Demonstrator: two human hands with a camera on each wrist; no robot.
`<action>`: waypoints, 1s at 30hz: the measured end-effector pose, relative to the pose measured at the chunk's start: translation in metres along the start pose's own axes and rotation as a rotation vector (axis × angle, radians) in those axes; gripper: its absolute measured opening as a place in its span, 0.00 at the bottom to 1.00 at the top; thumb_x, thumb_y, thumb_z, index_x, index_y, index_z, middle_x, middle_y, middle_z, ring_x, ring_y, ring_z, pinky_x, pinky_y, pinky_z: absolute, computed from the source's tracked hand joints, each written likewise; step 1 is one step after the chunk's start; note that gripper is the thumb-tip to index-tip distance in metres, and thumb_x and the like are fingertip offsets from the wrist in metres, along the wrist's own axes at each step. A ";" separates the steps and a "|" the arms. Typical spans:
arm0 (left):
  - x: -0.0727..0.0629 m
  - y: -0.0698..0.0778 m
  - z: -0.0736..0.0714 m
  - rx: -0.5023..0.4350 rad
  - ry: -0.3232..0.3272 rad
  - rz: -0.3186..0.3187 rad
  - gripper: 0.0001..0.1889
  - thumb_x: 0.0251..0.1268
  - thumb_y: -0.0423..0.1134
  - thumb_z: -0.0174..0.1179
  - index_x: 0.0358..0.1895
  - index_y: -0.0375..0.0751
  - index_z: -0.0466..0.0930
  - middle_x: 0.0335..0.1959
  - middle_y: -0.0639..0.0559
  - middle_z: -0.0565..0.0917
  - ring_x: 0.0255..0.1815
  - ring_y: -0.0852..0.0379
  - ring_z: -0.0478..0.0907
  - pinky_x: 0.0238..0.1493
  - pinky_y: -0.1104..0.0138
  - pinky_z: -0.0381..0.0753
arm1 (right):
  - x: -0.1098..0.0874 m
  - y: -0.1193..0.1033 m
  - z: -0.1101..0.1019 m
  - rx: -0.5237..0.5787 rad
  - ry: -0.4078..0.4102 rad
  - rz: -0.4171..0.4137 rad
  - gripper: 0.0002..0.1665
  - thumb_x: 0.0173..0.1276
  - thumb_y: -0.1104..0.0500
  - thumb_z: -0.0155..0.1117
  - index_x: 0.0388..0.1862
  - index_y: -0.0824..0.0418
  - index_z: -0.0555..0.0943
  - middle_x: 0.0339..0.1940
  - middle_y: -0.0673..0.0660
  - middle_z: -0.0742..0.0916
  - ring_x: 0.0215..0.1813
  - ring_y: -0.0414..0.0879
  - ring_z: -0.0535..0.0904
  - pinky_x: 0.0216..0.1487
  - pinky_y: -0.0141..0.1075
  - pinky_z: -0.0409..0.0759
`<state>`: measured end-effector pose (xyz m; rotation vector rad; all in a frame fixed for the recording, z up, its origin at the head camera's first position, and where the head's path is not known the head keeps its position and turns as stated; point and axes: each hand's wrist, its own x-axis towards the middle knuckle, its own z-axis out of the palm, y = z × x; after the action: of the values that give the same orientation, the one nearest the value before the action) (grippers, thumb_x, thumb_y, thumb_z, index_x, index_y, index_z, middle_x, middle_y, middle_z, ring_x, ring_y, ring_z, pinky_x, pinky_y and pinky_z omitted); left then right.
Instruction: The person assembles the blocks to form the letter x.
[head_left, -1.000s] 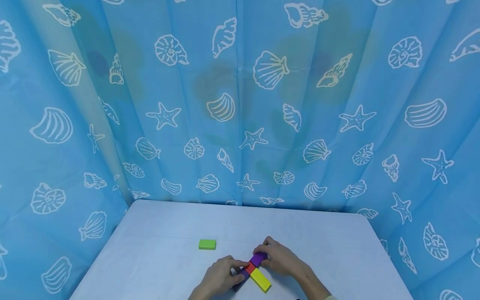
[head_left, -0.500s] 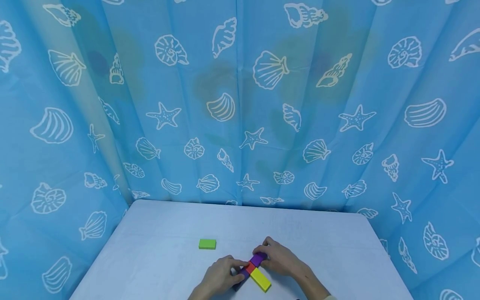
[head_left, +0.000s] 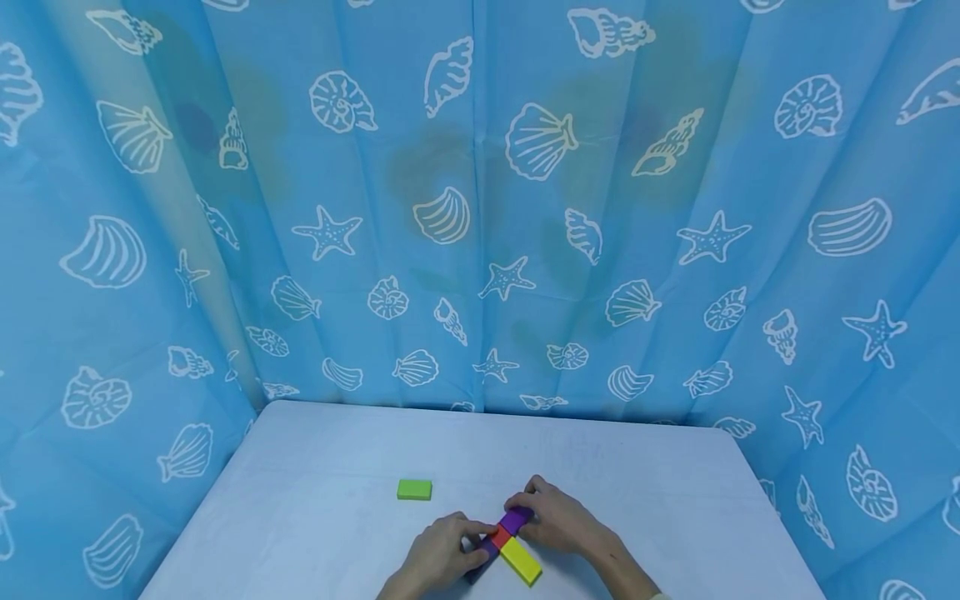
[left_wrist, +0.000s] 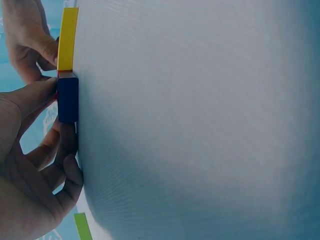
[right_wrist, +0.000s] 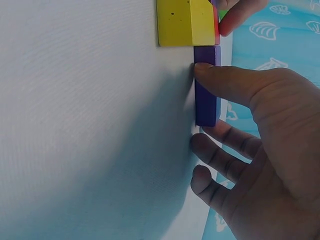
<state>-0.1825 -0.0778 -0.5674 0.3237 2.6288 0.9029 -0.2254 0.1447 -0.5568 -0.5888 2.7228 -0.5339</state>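
Note:
My right hand [head_left: 558,518] pinches a purple block [head_left: 516,520], its thumb [right_wrist: 220,80] on the near side in the right wrist view. A red block [head_left: 501,538] sits against the purple one's lower end. On the other side of the red block lies a dark blue block [left_wrist: 68,100], gripped by my left hand [head_left: 438,552]. The left index fingertip reaches the red block. A yellow block [head_left: 521,562] branches off from the red one toward the front right. Fingers partly cover the blue and purple blocks.
A light green block [head_left: 415,489] lies by itself on the white table [head_left: 322,467], behind and left of the hands. A blue curtain [head_left: 480,208] with white shell and starfish prints hangs around the table's back and sides.
Almost nothing has moved. Both hands keep their places on the blocks, with the purple block and right fingers shifted very slightly at most.

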 end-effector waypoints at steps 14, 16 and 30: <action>-0.002 0.002 0.001 -0.034 -0.007 -0.030 0.19 0.62 0.43 0.70 0.57 0.62 0.85 0.34 0.61 0.78 0.31 0.61 0.74 0.34 0.61 0.75 | 0.000 0.002 0.001 -0.003 -0.004 0.000 0.22 0.64 0.48 0.73 0.57 0.38 0.84 0.46 0.46 0.77 0.42 0.40 0.74 0.49 0.42 0.82; -0.001 0.001 0.001 -0.029 -0.007 -0.031 0.19 0.62 0.43 0.70 0.57 0.62 0.85 0.34 0.61 0.78 0.31 0.61 0.73 0.34 0.62 0.74 | 0.000 0.002 0.001 -0.002 -0.004 0.000 0.21 0.64 0.48 0.73 0.57 0.37 0.83 0.47 0.46 0.77 0.42 0.40 0.74 0.49 0.42 0.82; 0.000 -0.001 0.001 -0.022 -0.006 0.008 0.19 0.63 0.44 0.70 0.57 0.63 0.85 0.34 0.61 0.79 0.30 0.61 0.73 0.33 0.64 0.75 | 0.001 0.003 0.002 0.000 0.002 0.001 0.22 0.63 0.49 0.74 0.57 0.37 0.83 0.46 0.46 0.76 0.43 0.40 0.73 0.52 0.40 0.82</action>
<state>-0.1824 -0.0783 -0.5687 0.3309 2.6121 0.9320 -0.2262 0.1468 -0.5601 -0.5867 2.7254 -0.5343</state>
